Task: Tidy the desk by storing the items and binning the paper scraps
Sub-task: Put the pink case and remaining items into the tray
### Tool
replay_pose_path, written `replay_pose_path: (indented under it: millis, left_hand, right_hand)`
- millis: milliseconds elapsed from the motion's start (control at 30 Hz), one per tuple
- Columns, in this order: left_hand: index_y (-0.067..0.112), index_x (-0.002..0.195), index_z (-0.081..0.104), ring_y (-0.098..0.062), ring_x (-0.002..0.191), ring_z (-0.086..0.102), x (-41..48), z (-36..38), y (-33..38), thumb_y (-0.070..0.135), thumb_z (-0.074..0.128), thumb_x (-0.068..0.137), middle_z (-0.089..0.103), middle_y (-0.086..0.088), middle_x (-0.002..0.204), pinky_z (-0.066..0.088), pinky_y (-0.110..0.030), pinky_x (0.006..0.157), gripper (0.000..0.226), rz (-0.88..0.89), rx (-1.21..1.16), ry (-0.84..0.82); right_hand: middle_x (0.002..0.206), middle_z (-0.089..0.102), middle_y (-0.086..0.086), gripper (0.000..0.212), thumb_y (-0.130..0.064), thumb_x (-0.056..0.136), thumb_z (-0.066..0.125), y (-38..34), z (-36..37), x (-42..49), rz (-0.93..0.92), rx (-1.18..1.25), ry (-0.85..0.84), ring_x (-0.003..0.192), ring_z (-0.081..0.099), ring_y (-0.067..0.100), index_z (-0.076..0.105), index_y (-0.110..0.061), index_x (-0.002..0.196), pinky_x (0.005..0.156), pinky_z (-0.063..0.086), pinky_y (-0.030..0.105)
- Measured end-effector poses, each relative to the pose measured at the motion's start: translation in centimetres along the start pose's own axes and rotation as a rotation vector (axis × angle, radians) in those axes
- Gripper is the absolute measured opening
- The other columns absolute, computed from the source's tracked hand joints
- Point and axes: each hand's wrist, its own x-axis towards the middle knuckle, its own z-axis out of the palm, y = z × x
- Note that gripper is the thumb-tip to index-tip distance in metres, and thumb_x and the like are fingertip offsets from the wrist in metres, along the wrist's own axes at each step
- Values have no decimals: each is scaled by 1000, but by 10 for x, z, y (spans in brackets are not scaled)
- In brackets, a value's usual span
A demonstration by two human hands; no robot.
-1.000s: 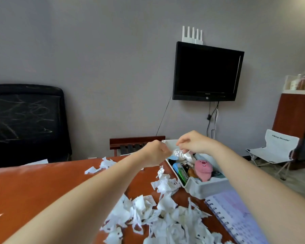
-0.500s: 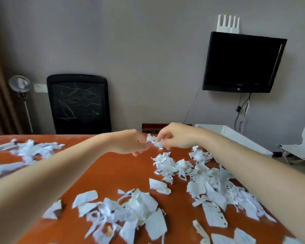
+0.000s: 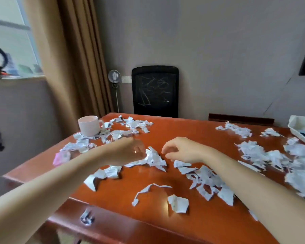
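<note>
Torn paper scraps (image 3: 206, 182) litter the near half of the orange-brown desk (image 3: 180, 131). The left hand (image 3: 128, 152) pinches a crumpled scrap (image 3: 154, 156) just above the desktop; the right hand (image 3: 181, 149) hovers beside it, fingers curled, empty. Farther left, a white mug (image 3: 89, 125) stands upright among scraps. Far right, a white tray (image 3: 294, 124) holds blurred items.

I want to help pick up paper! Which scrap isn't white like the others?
The pink scrap, lying near the desk's left edge, beyond the left forearm. Every other paper scrap looks white or greyish; this one alone is pink, though it is blurred.
</note>
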Motion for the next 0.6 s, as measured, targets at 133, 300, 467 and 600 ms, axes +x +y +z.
replay_pose_path:
  millis: [133, 300, 467, 600]
  left_hand:
    - [25, 119, 57, -11, 112, 54, -29, 19, -58, 34, 51, 94, 57, 4, 127, 47, -23, 93, 27, -42, 23, 57]
    - [26, 124, 52, -12, 126, 41, -63, 37, -116, 36, 54, 92, 45, 5, 137, 33, -25, 105, 34, -136, 12, 220]
    - [23, 136, 38, -23, 133, 32, -72, 47, -162, 38, 51, 93, 29, -3, 150, 30, -34, 108, 48, -327, -49, 323]
    - [14, 147, 20, -26, 145, 13, -61, 58, -191, 39, 49, 93, 2, -7, 158, 18, -37, 117, 66, -502, -293, 404]
  right_hand:
    - [129, 56, 0, 27, -26, 95, 50, -35, 26, 30, -66, -23, -9, 109, 57, 16, 60, -22, 120, 92, 49, 27]
    - [125, 58, 1, 27, -24, 95, 50, -69, 58, 65, -141, -61, 6, 106, 57, 17, 60, -22, 120, 90, 51, 32]
    - [135, 50, 2, 29, -23, 95, 47, -92, 83, 93, -214, -92, 13, 120, 47, 19, 59, -19, 121, 98, 41, 32]
    - [136, 46, 1, 28, -26, 96, 45, -101, 102, 112, -219, -80, 60, 131, 34, 18, 57, -21, 121, 106, 35, 38]
